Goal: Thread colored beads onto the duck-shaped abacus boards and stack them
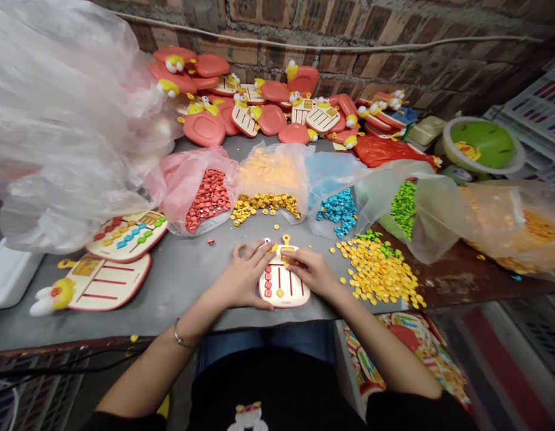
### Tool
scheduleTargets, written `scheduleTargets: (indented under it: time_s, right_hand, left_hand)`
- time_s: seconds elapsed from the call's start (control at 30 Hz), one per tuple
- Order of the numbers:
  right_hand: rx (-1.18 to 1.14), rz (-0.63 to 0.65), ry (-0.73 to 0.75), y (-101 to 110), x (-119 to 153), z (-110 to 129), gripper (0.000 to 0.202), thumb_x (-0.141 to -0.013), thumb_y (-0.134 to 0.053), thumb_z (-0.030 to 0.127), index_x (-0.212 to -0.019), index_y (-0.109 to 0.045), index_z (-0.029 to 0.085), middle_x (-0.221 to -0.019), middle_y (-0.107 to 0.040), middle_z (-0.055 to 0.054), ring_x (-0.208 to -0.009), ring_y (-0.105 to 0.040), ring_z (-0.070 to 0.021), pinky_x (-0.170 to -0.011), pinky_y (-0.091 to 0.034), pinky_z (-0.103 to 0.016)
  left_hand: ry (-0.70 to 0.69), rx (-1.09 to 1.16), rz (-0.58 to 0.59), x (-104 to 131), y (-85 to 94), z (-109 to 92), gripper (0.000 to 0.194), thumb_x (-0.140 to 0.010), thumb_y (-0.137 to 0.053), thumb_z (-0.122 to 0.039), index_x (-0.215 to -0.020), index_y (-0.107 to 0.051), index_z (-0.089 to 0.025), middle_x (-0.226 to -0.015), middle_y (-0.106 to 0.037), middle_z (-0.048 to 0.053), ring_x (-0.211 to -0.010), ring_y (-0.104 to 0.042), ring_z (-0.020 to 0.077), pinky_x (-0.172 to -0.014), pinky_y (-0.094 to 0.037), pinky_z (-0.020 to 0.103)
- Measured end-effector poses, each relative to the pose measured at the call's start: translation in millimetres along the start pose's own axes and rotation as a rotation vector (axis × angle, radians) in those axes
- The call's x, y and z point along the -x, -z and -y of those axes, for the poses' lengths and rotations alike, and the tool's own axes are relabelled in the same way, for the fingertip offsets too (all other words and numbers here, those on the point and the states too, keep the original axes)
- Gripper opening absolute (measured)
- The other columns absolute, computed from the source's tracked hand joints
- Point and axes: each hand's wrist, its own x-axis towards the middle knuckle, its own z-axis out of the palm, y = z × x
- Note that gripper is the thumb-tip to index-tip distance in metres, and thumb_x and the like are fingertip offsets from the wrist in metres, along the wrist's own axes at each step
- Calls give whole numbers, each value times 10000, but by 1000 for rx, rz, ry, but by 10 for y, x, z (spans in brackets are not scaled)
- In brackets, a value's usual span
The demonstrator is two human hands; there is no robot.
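Note:
A cream toy board with red slots and a bug-like head lies on the table in front of me. My left hand grips its left side, fingers over the head end and thumb at the lower edge. Several red pieces sit in the left slot, and one yellow piece sits low in the slot beside it. My right hand is over the board's upper right, thumb and fingertips pinched together; whatever they hold is hidden. A pile of yellow pieces lies right of this hand.
Bags of red pieces, yellow pieces, blue pieces and green pieces line the table behind. Two more boards lie left, beside a large plastic bag. Red-backed toys are heaped against the brick wall.

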Motion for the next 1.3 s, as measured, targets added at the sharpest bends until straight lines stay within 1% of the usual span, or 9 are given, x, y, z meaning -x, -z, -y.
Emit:
scheduleTargets:
  time_s: [0.13,0.27,0.43,0.57,0.67,0.83,1.0,1.13,1.3]
  right_hand:
    - [-124,92,18,-93,-99,84,334,-896,-615,289,-1225,-630,232,-1072,-718,-81,-946,-661,-212,-853,-505,-366]
    - [-255,321,-10,113,-171,112,380,-839,-693,375,-1183,-662,215,-872,-724,-43,-755,-658,-170,-715,-515,-287]
    - [74,36,-18,227,-739,-131,185,-915,-572,234,-1037,-698,175,-919,-694,-74,-804,-621,-179,-740,-486,-292]
    - [349,73,15,-8,-1313,-379,174,-887,-556,136,-993,-691,163,-999,-649,-90,-899,-592,-204,-815,-466,-316]
    - [387,97,-23,-122,-1478,-469,193,-910,-499,128,-933,-687,166,-903,-625,-60,-799,-569,-173,-765,-465,-293]
    - [179,-12,77,58,-1136,-410,214,-868,-511,73,-933,-684,180,-930,-572,-58,-852,-572,-166,-797,-499,-304]
    - [-58,-159,-21,290,-480,-176,117,-912,-553,230,-958,-659,211,-1016,-597,-73,-931,-622,-195,-714,-562,-314]
    - [71,-134,13,260,-123,-92,119,-933,-546,228,-952,-661,209,-970,-682,-72,-921,-643,-208,-807,-547,-376]
    - [342,-90,77,189,2,-130,162,-943,-522,209,-921,-682,203,-957,-701,-93,-905,-609,-232,-812,-511,-413]
  left_hand:
    - [2,-3,-20,13,-6,4,1115,-625,-558,-838,-1466,-333,-142,-1566,-256,172,-1412,-214,385,-1083,-151,573]
    - [-3,-13,-11,18,-10,13,1111,-641,-544,-841,-1480,-317,-150,-1571,-243,169,-1415,-203,380,-1088,-131,579]
    - [-3,4,-10,20,-1,9,1110,-624,-583,-829,-1477,-336,-163,-1572,-237,177,-1408,-200,398,-1086,-135,588]
    - [-4,18,-2,22,19,2,1081,-624,-601,-816,-1463,-365,-176,-1564,-250,189,-1401,-206,411,-1078,-150,601]
    - [0,21,23,15,31,0,1100,-612,-605,-821,-1464,-362,-169,-1562,-244,203,-1400,-204,420,-1068,-157,616]
    - [-4,22,16,12,28,2,1076,-627,-603,-815,-1461,-370,-178,-1566,-238,197,-1402,-204,420,-1075,-148,607]
    - [1,31,4,15,20,0,1067,-625,-608,-813,-1465,-364,-201,-1572,-234,177,-1405,-206,412,-1083,-147,585]
    - [-2,26,3,17,6,4,1092,-605,-631,-809,-1466,-358,-197,-1569,-240,179,-1408,-196,406,-1077,-152,583]
    - [-2,5,-2,18,-4,9,1076,-609,-626,-808,-1456,-375,-195,-1573,-233,177,-1413,-188,399,-1075,-144,579]
